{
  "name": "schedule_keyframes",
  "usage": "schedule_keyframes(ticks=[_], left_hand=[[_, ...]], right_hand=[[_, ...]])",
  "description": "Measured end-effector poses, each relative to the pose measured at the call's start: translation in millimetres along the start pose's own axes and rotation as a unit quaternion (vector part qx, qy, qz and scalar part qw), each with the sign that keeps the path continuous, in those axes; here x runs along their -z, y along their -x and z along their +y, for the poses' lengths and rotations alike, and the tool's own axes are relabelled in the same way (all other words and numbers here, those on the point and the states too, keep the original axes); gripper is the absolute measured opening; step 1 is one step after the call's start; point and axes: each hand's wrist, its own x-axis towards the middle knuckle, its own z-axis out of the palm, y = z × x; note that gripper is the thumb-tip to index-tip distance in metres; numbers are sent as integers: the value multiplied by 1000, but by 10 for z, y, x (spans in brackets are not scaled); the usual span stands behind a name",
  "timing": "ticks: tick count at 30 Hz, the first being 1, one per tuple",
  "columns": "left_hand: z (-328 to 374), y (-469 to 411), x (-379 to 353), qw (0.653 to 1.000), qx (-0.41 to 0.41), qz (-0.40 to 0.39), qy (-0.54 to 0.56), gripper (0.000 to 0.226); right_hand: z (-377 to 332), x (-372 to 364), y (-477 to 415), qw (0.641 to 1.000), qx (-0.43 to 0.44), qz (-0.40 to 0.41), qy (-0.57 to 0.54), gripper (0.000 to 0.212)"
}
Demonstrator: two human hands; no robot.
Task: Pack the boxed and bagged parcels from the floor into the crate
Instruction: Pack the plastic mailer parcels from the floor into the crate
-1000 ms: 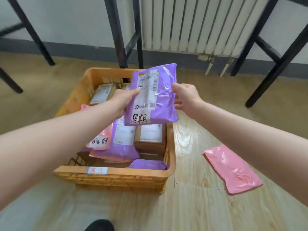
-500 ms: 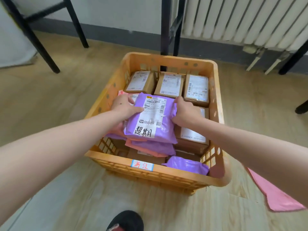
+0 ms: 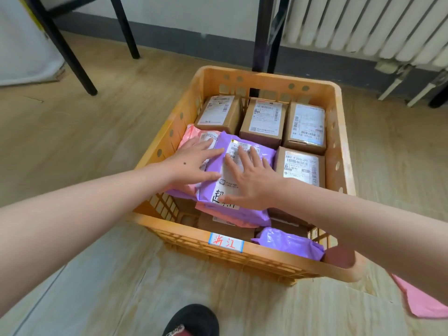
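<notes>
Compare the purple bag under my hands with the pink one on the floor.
In the crate, the purple mailer bag lies under the left hand and right hand; the pink mailer bag, untouched on the floor. The purple shows a label; the pink none. Both are plastic.

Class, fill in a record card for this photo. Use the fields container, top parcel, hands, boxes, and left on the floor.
container: orange crate on a wooden floor, holding parcels
top parcel: purple bag with a white label, lying on a pile of other bags
hands: left hand on the bag's left edge, right hand on its label; both flat, fingers straight
boxes: four cardboard boxes visible, three in the far row and one at the right
left on the floor: pink bag right of the crate, partly hidden by the right arm
</notes>
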Motion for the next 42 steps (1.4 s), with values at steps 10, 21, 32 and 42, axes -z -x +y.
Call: schedule_keyframes(ticks=[10, 21, 32, 42], left_hand=[[128, -65, -181, 998, 26, -35, -33, 85], [1302, -350, -3, 942, -62, 305, 121, 26], [3001, -687, -360, 938, -171, 262, 153, 16], [4100, -745, -1479, 988, -126, -7, 91, 15]], right_hand=[[90, -166, -98, 997, 8, -23, 72, 99], [885, 504, 452, 964, 37, 255, 68, 32], [2326, -146, 1718, 945, -150, 290, -22, 21], [2924, -1456, 2782, 941, -311, 17, -134, 29]])
